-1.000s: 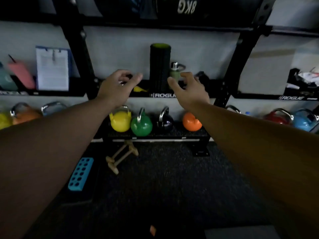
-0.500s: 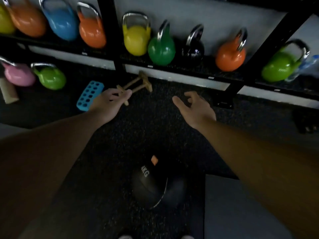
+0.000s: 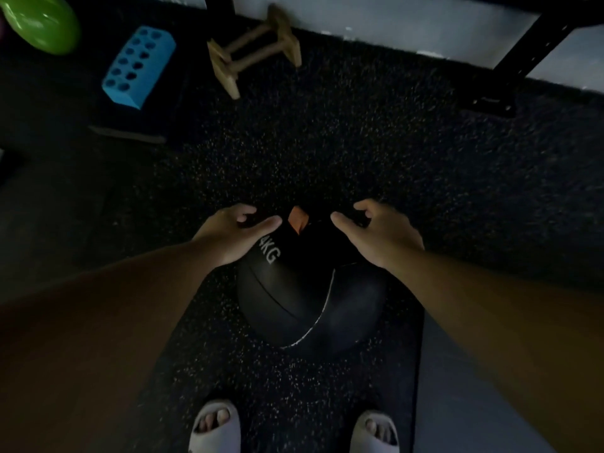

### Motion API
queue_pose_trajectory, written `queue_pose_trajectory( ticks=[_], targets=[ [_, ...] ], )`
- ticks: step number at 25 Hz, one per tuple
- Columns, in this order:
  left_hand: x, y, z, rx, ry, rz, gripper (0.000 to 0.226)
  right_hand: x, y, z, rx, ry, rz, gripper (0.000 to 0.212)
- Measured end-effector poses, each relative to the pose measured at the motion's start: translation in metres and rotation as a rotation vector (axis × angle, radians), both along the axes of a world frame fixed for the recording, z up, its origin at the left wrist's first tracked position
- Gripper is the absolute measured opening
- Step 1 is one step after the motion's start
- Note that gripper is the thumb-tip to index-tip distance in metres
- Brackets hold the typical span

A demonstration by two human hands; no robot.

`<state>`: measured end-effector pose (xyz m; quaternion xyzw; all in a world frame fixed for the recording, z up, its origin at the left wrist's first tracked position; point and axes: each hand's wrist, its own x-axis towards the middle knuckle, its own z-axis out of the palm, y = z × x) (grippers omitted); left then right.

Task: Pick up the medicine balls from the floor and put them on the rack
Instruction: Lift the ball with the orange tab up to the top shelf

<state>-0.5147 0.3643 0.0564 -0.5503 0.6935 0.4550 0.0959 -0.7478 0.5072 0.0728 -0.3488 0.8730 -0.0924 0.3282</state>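
Observation:
A black medicine ball (image 3: 304, 289) marked "4KG" lies on the dark speckled floor just ahead of my feet. My left hand (image 3: 232, 235) hovers at the ball's upper left side, fingers spread and curved, thumb over the "4KG" print. My right hand (image 3: 376, 235) is at the ball's upper right side, fingers apart and bent. Neither hand clearly grips the ball. A small orange piece (image 3: 298, 219) shows between the two hands at the ball's far edge. The rack's black foot (image 3: 496, 103) is at the upper right.
Wooden parallettes (image 3: 253, 52) and a blue block with holes (image 3: 137, 65) lie on the floor ahead left. A green kettlebell (image 3: 42, 22) sits at the top left. A grey mat (image 3: 464, 387) lies at the right. My two feet in pale slides (image 3: 214, 426) stand below the ball.
My view has tilted down from the rack shelves to the floor. Both hands have dropped from shelf height to the sides of the medicine ball.

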Motion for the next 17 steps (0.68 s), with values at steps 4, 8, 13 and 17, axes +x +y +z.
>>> queue_pose_trajectory(
  ticks=[4, 8, 13, 17],
  targets=[
    [0.008, 0.008, -0.061, 0.021, -0.046, -0.010, 0.121, 0.000, 0.003, -0.056, 0.023, 0.007, -0.014, 0.094],
    [0.015, 0.019, -0.087, 0.101, 0.033, 0.074, 0.127, -0.006, 0.009, -0.083, 0.043, 0.020, -0.037, 0.104],
    [0.015, 0.016, -0.096, 0.181, 0.103, 0.201, 0.132, -0.009, 0.011, -0.102, -0.012, -0.073, -0.115, 0.106],
    [0.008, 0.015, -0.099, 0.208, 0.101, 0.258, 0.085, -0.010, 0.011, -0.105, -0.030, -0.104, -0.126, 0.104]
  ],
)
